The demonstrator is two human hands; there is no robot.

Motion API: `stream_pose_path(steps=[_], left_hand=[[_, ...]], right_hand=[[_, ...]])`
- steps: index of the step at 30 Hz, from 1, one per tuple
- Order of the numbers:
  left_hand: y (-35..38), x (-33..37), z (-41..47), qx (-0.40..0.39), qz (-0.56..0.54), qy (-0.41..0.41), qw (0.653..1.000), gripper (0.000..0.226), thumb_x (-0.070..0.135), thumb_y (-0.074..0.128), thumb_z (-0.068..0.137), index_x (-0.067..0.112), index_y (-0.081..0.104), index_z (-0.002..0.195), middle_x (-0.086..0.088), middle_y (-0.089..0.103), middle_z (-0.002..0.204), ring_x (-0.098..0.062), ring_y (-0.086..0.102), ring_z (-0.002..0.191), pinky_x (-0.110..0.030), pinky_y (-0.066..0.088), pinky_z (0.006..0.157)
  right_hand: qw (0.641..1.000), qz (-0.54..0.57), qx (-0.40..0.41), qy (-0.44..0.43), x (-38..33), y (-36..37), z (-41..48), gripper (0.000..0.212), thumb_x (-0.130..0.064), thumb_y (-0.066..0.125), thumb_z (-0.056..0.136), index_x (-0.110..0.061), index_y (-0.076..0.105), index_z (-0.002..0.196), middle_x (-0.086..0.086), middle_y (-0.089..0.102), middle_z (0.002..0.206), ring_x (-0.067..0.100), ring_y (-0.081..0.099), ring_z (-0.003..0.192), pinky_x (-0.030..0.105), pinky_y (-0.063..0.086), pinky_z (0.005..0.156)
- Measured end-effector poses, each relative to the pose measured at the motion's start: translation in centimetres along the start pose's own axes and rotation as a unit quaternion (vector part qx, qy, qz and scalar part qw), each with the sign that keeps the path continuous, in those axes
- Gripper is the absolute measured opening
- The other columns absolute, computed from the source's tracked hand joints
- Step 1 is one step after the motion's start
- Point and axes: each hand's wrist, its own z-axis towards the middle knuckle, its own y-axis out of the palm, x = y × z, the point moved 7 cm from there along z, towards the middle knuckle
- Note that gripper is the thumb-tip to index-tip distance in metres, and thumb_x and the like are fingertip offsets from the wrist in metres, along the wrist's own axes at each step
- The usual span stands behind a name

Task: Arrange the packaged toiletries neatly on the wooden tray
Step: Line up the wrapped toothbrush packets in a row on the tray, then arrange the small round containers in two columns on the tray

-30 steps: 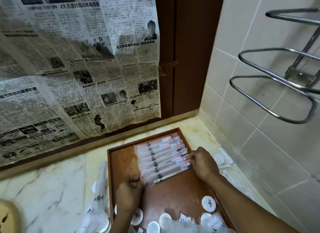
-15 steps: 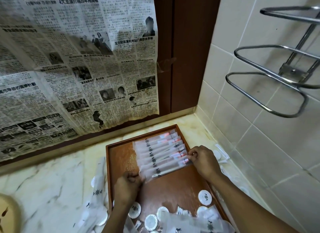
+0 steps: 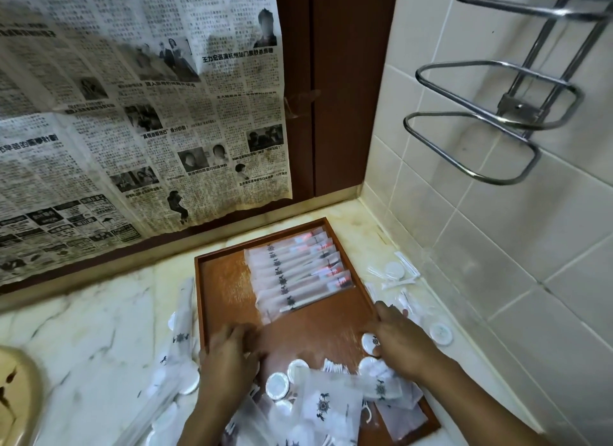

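A wooden tray (image 3: 225, 289) lies on the marble counter in the corner. Several long clear packets (image 3: 295, 273) lie side by side in a tidy row at its far right. My left hand (image 3: 229, 356), blurred, hovers over the tray's near-left part with loosely curled fingers and holds nothing. My right hand (image 3: 401, 342) lies palm down at the tray's right rim, its fingers touching a round white packet (image 3: 369, 343). A loose heap of flat sachets (image 3: 323, 404) and round packets (image 3: 277, 384) covers the tray's near end.
More long packets (image 3: 180, 339) lie on the counter left of the tray. Cotton swabs and round packets (image 3: 394, 271) sit to its right by the tiled wall. A metal rack (image 3: 497, 123) juts from that wall. Newspaper (image 3: 132, 113) hangs behind; a basin (image 3: 13, 396) is at far left.
Both hands have left the ends of the row of long packets and drawn back toward the tray's near end. The right hand now touches a round packet.
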Motion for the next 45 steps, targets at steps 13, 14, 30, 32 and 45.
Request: stream_pose_path(steps=[13, 14, 30, 32, 45], left_hand=[[-0.2, -0.6, -1.0, -0.101, 0.090, 0.026, 0.990, 0.031, 0.040, 0.070, 0.087, 0.044, 0.062, 0.116, 0.019, 0.049, 0.118, -0.012, 0.041, 0.121, -0.034, 0.020, 0.090], [-0.3, -0.4, -1.0, -0.107, 0.086, 0.024, 0.990, 0.030, 0.038, 0.071, 0.087, 0.042, 0.061, 0.114, 0.019, 0.048, 0.117, -0.012, 0.040, 0.120, -0.034, 0.020, 0.090], [-3.6, -5.6, -2.9, -0.067, -0.489, -0.194, 0.848, 0.010, 0.009, 0.054, 0.083, 0.002, 0.047, 0.078, -0.019, 0.058, 0.075, -0.028, 0.047, 0.071, -0.037, 0.034, 0.064], [-4.5, -7.7, -2.7, -0.034, -0.513, -0.245, 0.822, 0.018, 0.017, 0.055, 0.087, 0.006, 0.052, 0.073, -0.015, 0.050, 0.069, -0.028, 0.048, 0.067, -0.036, 0.036, 0.061], [-6.9, -15.8, -0.6, 0.020, -0.096, -0.119, 0.988, 0.038, 0.020, 0.083, 0.076, 0.013, 0.070, 0.111, -0.006, 0.060, 0.098, -0.007, 0.056, 0.072, -0.018, 0.041, 0.062]], right_hand=[[0.997, 0.062, 0.044, 0.034, -0.2, -0.7, -0.6, 0.029, -0.016, 0.068, 0.082, -0.032, 0.046, 0.094, -0.009, 0.054, 0.100, 0.013, 0.054, 0.086, 0.032, 0.046, 0.066], [0.995, 0.072, 0.048, 0.043, -0.3, -0.8, -0.7, 0.027, -0.017, 0.065, 0.083, -0.033, 0.044, 0.091, -0.008, 0.057, 0.093, 0.012, 0.056, 0.081, 0.033, 0.048, 0.066], [0.736, 0.653, -0.007, 0.179, -11.1, 3.1, -0.7, 0.010, -0.014, 0.068, 0.092, -0.015, 0.063, 0.100, 0.005, 0.070, 0.081, 0.015, 0.062, 0.061, 0.027, 0.041, 0.051], [0.795, 0.585, -0.003, 0.161, -12.3, 3.2, -0.7, 0.017, -0.027, 0.075, 0.087, -0.020, 0.062, 0.096, -0.002, 0.069, 0.083, 0.011, 0.061, 0.064, 0.026, 0.044, 0.055], [0.960, 0.275, 0.041, -0.025, -25.7, 2.3, 2.5, 0.037, -0.030, 0.063, 0.089, -0.034, 0.062, 0.126, -0.003, 0.064, 0.123, 0.019, 0.059, 0.115, 0.031, 0.049, 0.094]])
